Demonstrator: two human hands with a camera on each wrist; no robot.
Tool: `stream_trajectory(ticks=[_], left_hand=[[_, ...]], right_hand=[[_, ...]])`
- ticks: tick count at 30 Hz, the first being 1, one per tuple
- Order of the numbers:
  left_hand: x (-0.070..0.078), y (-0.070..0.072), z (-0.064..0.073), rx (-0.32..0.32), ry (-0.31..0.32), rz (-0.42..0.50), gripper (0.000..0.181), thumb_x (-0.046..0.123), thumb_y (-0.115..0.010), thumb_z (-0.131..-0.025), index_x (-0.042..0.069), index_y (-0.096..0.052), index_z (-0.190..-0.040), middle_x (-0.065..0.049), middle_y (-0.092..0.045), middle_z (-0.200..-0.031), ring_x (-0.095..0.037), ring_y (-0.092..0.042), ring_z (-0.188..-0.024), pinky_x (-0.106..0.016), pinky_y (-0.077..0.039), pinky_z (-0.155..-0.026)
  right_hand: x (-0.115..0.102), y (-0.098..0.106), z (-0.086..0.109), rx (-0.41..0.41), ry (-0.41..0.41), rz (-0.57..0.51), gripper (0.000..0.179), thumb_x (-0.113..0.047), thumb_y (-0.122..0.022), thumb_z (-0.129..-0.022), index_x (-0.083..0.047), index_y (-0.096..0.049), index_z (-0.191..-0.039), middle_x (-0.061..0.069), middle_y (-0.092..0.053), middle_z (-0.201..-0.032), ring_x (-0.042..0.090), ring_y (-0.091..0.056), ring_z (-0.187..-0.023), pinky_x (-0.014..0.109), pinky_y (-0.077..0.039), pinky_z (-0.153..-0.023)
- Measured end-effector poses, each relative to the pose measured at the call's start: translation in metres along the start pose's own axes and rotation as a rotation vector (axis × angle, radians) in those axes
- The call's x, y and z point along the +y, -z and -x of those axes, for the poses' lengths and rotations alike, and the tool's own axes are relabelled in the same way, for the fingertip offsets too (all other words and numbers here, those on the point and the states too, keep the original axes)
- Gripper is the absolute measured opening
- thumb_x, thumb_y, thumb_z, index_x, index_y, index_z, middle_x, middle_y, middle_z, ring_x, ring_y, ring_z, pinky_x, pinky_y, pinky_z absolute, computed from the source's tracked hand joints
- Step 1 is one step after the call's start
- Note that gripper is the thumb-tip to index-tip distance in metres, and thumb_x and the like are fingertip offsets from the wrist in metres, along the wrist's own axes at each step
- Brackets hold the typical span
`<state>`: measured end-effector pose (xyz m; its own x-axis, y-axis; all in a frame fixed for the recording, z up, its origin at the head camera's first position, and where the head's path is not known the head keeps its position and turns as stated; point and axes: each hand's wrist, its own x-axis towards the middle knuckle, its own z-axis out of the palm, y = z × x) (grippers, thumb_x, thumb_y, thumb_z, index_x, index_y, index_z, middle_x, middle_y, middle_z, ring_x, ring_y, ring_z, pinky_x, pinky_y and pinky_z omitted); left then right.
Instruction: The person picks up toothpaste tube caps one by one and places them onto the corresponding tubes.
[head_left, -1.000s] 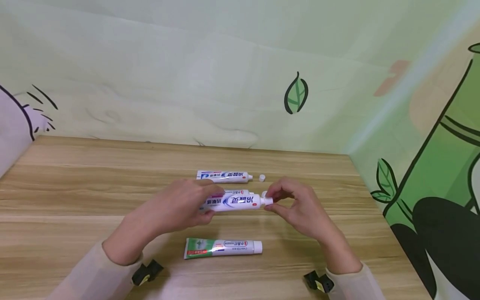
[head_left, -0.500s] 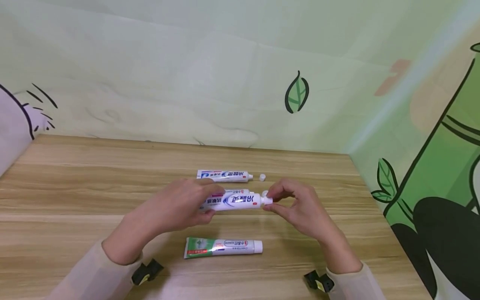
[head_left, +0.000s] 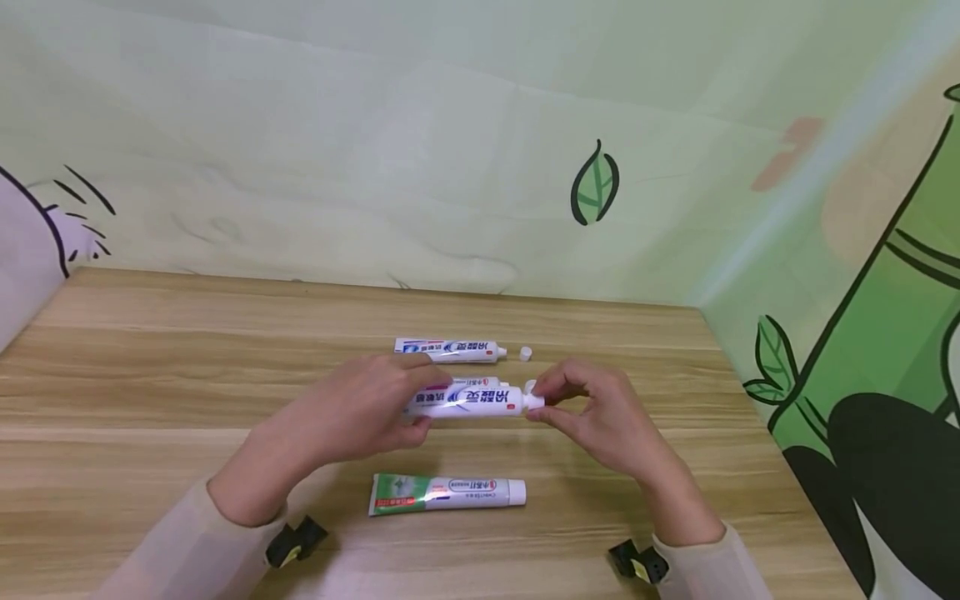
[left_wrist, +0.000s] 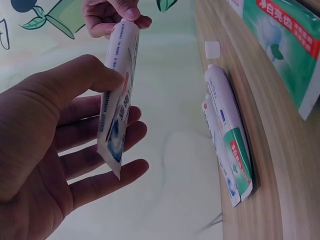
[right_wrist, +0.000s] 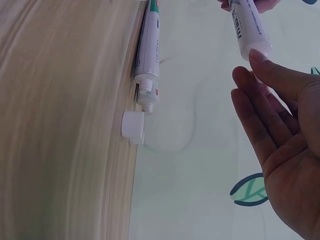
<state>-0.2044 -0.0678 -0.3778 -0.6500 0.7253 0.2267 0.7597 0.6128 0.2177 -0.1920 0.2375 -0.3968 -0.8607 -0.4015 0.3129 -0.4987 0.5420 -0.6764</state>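
My left hand [head_left: 367, 408] holds a white and blue toothpaste tube [head_left: 480, 402] level above the table, thumb on one side and fingers on the other. At its right end, my right hand [head_left: 596, 412] pinches the white cap [head_left: 534, 402] between thumb and fingertips. In the right wrist view the fingertips largely hide this cap, just below the tube's shoulder. Behind the held tube lies an uncapped green and white toothpaste tube [left_wrist: 227, 115], partly covered in the head view. Its loose cap [right_wrist: 133, 124] stands off its nozzle.
Farther back lies a smaller, uncapped white and blue toothpaste tube [head_left: 450, 351], with its small cap [head_left: 526, 354] to the right. A capped green and white tube [head_left: 450, 493] lies nearer on the wooden table [head_left: 187, 350]. A printed backdrop [head_left: 337, 167] rises behind.
The held tube has rolled slightly, its lettering now higher on the visible side. Both hands stay in nearly the same place and keep their hold; the other tubes lie still.
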Motion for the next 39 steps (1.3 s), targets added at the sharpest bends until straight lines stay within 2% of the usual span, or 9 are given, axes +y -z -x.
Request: stream_trajectory(ticks=[4, 12, 20, 24, 33, 39], left_hand=[[-0.0014, -0.0014, -0.0005, 0.023, -0.014, 0.003, 0.042, 0.02, -0.079, -0.084, 0.006, -0.073, -0.123, -0.005, -0.074, -0.108, -0.01, -0.062, -0.075, -0.024, -0.055, -0.066], [-0.0011, -0.0017, -0.0012, 0.029, 0.003, 0.001, 0.042, 0.028, -0.082, -0.089, 0.007, -0.073, -0.124, -0.005, -0.075, -0.112, -0.014, -0.069, -0.083, -0.026, -0.059, -0.071], [-0.001, -0.001, -0.0012, 0.028, 0.01, -0.036, 0.043, 0.033, -0.082, -0.089, 0.01, -0.074, -0.124, -0.003, -0.075, -0.113, -0.013, -0.068, -0.084, -0.028, -0.059, -0.071], [-0.001, -0.001, -0.0014, 0.035, 0.007, -0.05, 0.042, 0.034, -0.082, -0.09, 0.011, -0.074, -0.125, -0.003, -0.074, -0.113, -0.013, -0.068, -0.084, -0.028, -0.058, -0.07], [-0.0013, -0.0003, -0.0012, 0.047, 0.005, -0.044, 0.043, 0.035, -0.081, -0.09, 0.011, -0.074, -0.126, -0.003, -0.075, -0.116, -0.015, -0.071, -0.089, -0.032, -0.06, -0.073], [-0.0019, 0.0005, -0.0005, 0.044, 0.01, -0.028, 0.043, 0.036, -0.08, -0.091, 0.011, -0.074, -0.126, -0.004, -0.075, -0.118, -0.018, -0.072, -0.093, -0.034, -0.061, -0.076]], right_hand=[[-0.0002, 0.0, -0.0001, -0.001, -0.014, -0.003, 0.019, -0.006, -0.087, -0.081, -0.015, -0.072, -0.089, -0.003, -0.075, -0.093, 0.009, -0.071, -0.082, 0.039, -0.063, -0.079], [-0.0029, 0.0006, -0.0006, 0.008, -0.05, 0.002, 0.017, -0.008, -0.085, -0.084, -0.016, -0.074, -0.093, -0.004, -0.076, -0.094, 0.009, -0.072, -0.084, 0.027, -0.061, -0.079], [-0.0016, 0.0011, -0.0006, -0.005, -0.056, -0.023, 0.013, -0.008, -0.083, -0.086, -0.013, -0.075, -0.095, -0.001, -0.077, -0.092, 0.012, -0.074, -0.082, 0.031, -0.062, -0.075], [0.0, 0.0007, -0.0005, -0.019, -0.062, -0.043, 0.009, -0.009, -0.08, -0.089, -0.012, -0.076, -0.096, 0.001, -0.079, -0.093, 0.012, -0.075, -0.081, 0.028, -0.061, -0.07], [0.0013, 0.0015, 0.0, -0.053, -0.098, -0.074, 0.009, -0.005, -0.071, -0.096, -0.008, -0.075, -0.104, 0.003, -0.08, -0.095, 0.023, -0.078, -0.087, 0.025, -0.061, -0.075], [-0.0003, 0.0012, 0.0001, -0.031, -0.085, -0.077, 0.021, -0.003, -0.079, -0.089, -0.008, -0.071, -0.107, 0.006, -0.078, -0.101, 0.017, -0.077, -0.086, 0.028, -0.063, -0.077]])
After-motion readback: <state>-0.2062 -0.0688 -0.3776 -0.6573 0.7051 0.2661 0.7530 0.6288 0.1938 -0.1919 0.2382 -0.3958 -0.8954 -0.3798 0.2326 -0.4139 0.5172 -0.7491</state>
